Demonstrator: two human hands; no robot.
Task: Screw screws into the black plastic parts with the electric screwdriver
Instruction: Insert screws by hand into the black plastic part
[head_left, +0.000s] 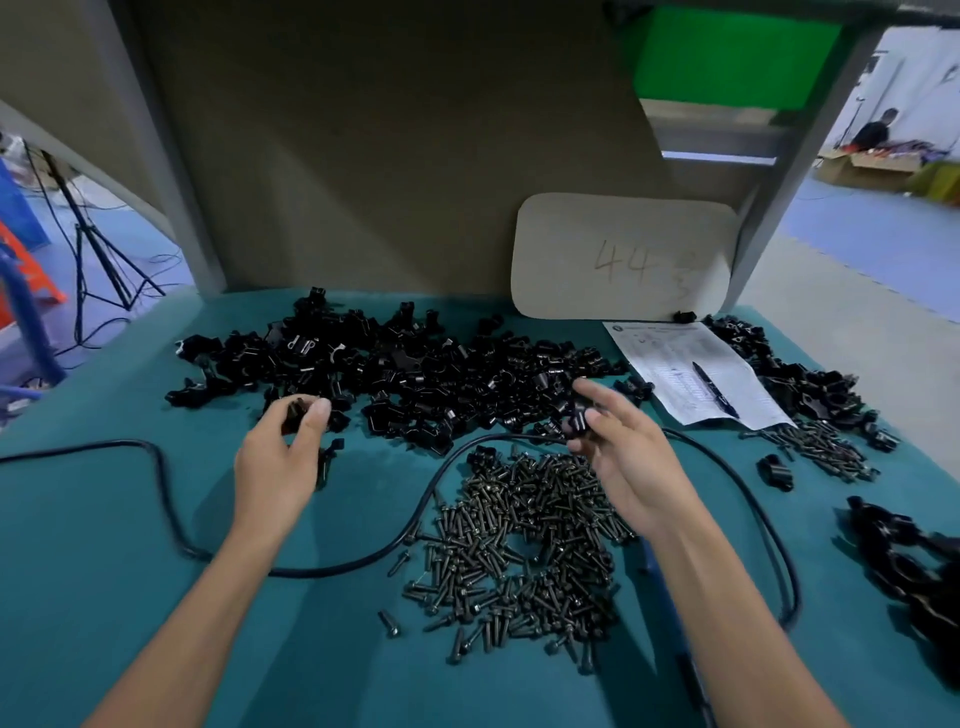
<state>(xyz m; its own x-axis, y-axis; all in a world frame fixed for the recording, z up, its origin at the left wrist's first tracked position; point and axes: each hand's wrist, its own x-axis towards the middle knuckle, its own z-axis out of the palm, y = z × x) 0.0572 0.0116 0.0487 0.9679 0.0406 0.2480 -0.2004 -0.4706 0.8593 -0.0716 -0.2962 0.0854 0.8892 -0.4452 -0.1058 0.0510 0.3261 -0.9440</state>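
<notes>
A wide heap of black plastic parts lies across the far half of the green table. My left hand holds one small black part between thumb and fingertips at the heap's near left edge. My right hand pinches another black part at the heap's near right edge, its other fingers spread. A pile of dark screws lies below and between my hands. The electric screwdriver is mostly hidden under my right forearm; only a blue-black sliver shows.
A black cable loops around the screw pile. A paper sheet with a pen lies at the right. More screws and black parts sit further right, a dark pile at the right edge. A cardboard sign leans on the back wall.
</notes>
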